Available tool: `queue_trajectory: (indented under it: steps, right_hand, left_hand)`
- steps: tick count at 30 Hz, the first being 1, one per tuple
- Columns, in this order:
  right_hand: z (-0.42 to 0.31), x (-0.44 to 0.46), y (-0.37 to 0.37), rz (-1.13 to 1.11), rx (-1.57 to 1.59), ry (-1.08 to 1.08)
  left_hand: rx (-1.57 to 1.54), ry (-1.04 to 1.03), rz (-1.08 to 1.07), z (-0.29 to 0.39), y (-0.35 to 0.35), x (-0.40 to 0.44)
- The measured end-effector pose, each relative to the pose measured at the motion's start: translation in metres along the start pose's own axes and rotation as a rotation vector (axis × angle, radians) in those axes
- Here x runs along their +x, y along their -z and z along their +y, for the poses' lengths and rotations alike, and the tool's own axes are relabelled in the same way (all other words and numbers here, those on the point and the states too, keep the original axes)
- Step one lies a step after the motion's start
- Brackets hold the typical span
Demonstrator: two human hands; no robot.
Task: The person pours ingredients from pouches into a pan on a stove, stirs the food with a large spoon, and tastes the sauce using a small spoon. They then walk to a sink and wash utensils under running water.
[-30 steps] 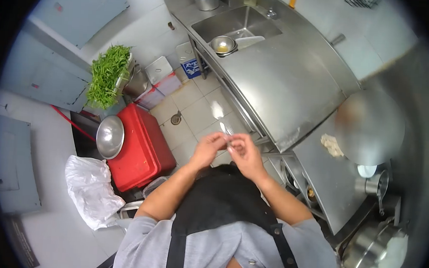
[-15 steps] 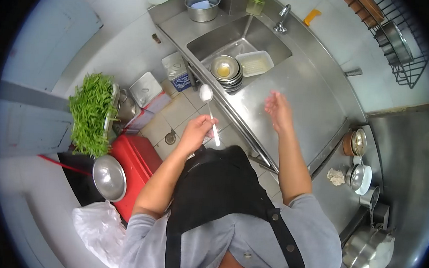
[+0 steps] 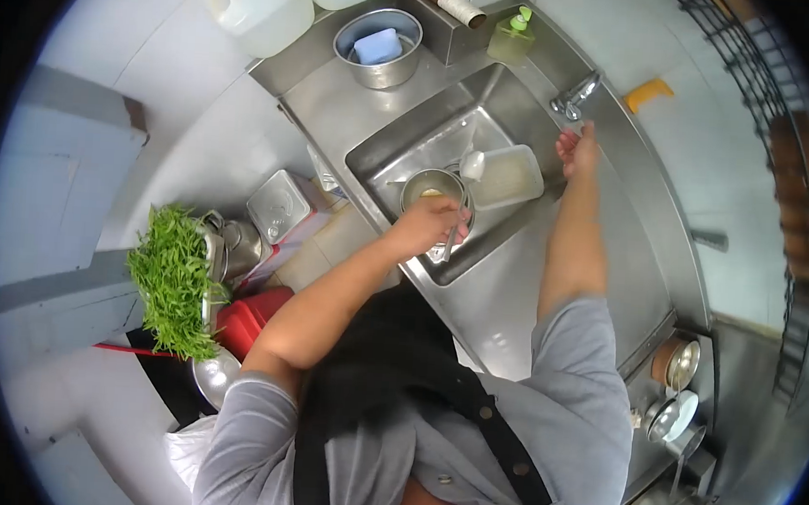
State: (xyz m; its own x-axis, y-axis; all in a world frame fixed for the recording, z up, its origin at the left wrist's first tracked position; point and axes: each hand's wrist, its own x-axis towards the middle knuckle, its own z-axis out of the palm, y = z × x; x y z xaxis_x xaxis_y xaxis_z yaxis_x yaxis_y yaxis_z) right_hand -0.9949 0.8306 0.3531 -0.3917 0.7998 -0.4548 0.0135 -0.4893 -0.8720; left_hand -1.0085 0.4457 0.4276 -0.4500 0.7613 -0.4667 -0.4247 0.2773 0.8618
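My left hand (image 3: 432,226) is closed around the handle of a metal spoon (image 3: 473,167), whose bowl end looks white; I cannot tell whether that is contents or glare. The spoon is over the sink (image 3: 512,88), beside a pale plastic tub (image 3: 517,178) holding cloudy liquid. Partly hidden under the left hand is a stack of metal bowls (image 3: 420,181) in the sink. My right hand (image 3: 577,150) is just below the tap (image 3: 576,98), its fingers loosely curled and apart, with nothing visible in them.
A metal pot (image 3: 365,72) with a blue sponge (image 3: 378,47) stands left of the sink. Behind the sink is a green soap bottle (image 3: 511,39). Leafy greens (image 3: 173,280) fill a tray at the left, above a red container (image 3: 250,319). A wire rack (image 3: 757,89) hangs at the right.
My left hand has carried the spoon from over the floor to above the sink. My right hand has reached forward from over the counter to the tap. The view has shifted toward the sink.
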Motion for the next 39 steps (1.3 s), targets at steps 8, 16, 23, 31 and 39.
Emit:
queue_trajectory:
  steps: [8, 16, 23, 31, 39]
  right_hand:
    - [0.008, 0.052, -0.017, -0.086, 0.207, 0.055]
    - [0.085, -0.093, -0.057, 0.102, -0.196, -0.046]
    - [0.115, -0.048, -0.061, -0.041, -0.106, 0.029]
    - [0.091, -0.088, -0.063, 0.049, -0.207, 0.253]
    - [0.072, -0.093, -0.064, 0.1, -0.175, 0.109]
  left_hand:
    - [-0.228, 0.019, -0.11, 0.007, 0.004, 0.116]
    - [-0.117, 0.023, -0.133, -0.01, -0.016, 0.168]
    - [0.016, -0.036, -0.053, -0.022, -0.003, 0.159]
    - [-0.211, 0.071, 0.064, 0.004, -0.024, 0.183]
    - [-0.478, -0.006, -0.057, -0.023, -0.047, 0.242]
